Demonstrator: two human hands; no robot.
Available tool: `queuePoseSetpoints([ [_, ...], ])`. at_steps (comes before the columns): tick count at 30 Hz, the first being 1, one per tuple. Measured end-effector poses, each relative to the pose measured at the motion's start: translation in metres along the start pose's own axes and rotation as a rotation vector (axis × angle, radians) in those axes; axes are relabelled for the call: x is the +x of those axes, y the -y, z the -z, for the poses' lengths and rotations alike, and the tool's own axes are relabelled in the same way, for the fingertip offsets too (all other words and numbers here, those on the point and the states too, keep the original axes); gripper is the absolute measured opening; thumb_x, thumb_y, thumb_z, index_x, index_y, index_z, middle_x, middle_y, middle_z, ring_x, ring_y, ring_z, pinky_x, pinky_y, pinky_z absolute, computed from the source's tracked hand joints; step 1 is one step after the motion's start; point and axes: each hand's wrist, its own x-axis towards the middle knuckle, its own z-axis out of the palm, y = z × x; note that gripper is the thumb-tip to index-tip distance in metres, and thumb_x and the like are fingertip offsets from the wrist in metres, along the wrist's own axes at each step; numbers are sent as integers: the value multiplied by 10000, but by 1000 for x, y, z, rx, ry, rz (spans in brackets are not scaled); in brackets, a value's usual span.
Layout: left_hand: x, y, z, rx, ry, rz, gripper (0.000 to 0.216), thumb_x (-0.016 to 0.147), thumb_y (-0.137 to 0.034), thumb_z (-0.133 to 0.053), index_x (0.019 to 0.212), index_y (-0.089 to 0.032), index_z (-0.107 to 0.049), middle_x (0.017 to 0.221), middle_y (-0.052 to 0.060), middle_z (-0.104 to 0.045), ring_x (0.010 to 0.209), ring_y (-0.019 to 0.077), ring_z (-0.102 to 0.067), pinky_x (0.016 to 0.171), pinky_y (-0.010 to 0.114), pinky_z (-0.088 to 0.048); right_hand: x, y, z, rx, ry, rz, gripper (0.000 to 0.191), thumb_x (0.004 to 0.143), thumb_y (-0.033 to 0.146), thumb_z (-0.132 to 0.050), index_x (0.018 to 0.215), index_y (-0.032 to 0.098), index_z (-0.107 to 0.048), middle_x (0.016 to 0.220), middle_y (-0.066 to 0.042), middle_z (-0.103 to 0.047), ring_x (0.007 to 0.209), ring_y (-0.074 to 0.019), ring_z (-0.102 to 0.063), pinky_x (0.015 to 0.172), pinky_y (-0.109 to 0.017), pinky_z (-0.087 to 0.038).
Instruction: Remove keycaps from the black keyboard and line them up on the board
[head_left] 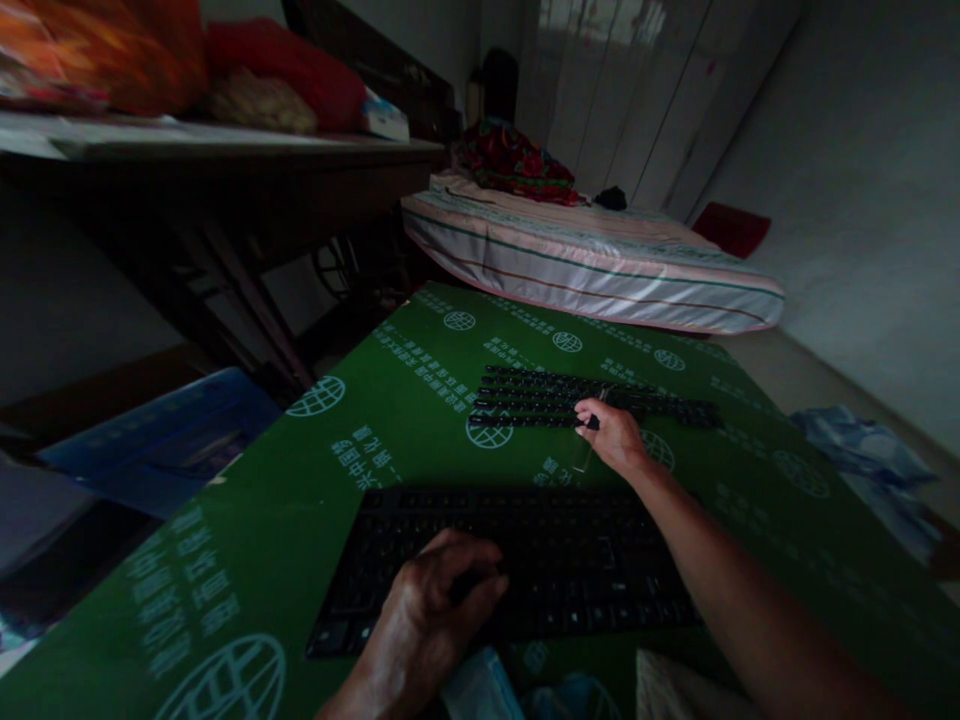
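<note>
A black keyboard (517, 560) lies across the near part of the green table. My left hand (439, 600) rests on its left half, fingers curled and the thumb apart from the index finger; I see nothing held there. Beyond the keyboard, my right hand (615, 435) pinches a small black tool with a thin wire loop, which looks like a keycap puller (592, 423). Rows of loose black keycaps (525, 393) are laid out just past and beside that hand. My right forearm covers part of the keyboard's right side.
The green table (300, 480) carries white printed writing and globe marks. At its near edge lie a pale blue packet (484, 685) and a beige cloth-like item (675, 690). A bed (585, 250) stands beyond, a side table (225, 140) with bags to the left, a blue bin (165, 440) below.
</note>
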Motion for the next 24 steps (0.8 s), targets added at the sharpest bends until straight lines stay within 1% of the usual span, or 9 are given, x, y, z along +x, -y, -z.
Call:
queuePoseSetpoints([
  [9, 0, 0, 0, 7, 6, 8, 122, 802, -294, -569, 835, -224, -663, 822, 12, -642, 757, 151, -632, 673, 215, -495, 0, 1, 1, -10, -1, 0, 290, 690, 107, -649, 947, 240, -625, 900, -14, -703, 808, -172, -662, 771, -299, -505],
  [13, 1, -2, 0, 5, 7, 8, 122, 801, -291, -564, 826, -220, -661, 803, 8, -638, 730, 144, -631, 649, 211, -495, -1, 1, 1, -13, -7, 0, 291, 692, 115, -648, 952, 243, -625, 911, -13, -702, 816, -172, -661, 777, -300, -503],
  [17, 0, 0, -1, 3, 9, -6, 122, 815, -270, -548, 846, -220, -655, 831, 9, -635, 751, 139, -628, 657, 213, -494, -3, 2, 2, -12, -24, -9, 282, 697, 129, -642, 956, 238, -630, 912, -19, -702, 818, -178, -659, 760, -293, -502],
  [19, -1, 1, -1, 3, -7, -7, 120, 809, -265, -557, 860, -215, -654, 834, 10, -637, 756, 140, -628, 670, 220, -495, -5, 3, 5, -9, -41, -22, 247, 727, 181, -629, 968, 235, -635, 893, -25, -702, 793, -181, -660, 735, -290, -504],
  [21, -1, 1, -2, -1, -16, -7, 123, 805, -267, -565, 862, -209, -657, 829, 11, -639, 754, 141, -628, 671, 225, -494, -11, 7, 11, 0, -69, -40, 245, 770, 280, -602, 1008, 230, -636, 857, -35, -701, 742, -186, -659, 704, -294, -505],
  [24, 0, 0, -2, -21, -24, -4, 128, 803, -268, -570, 855, -202, -665, 825, 13, -638, 748, 138, -627, 662, 225, -491, -27, 17, 27, 74, -79, -66, 385, 825, 417, -518, 1143, 214, -595, 775, -41, -690, 645, -176, -646, 648, -286, -502],
])
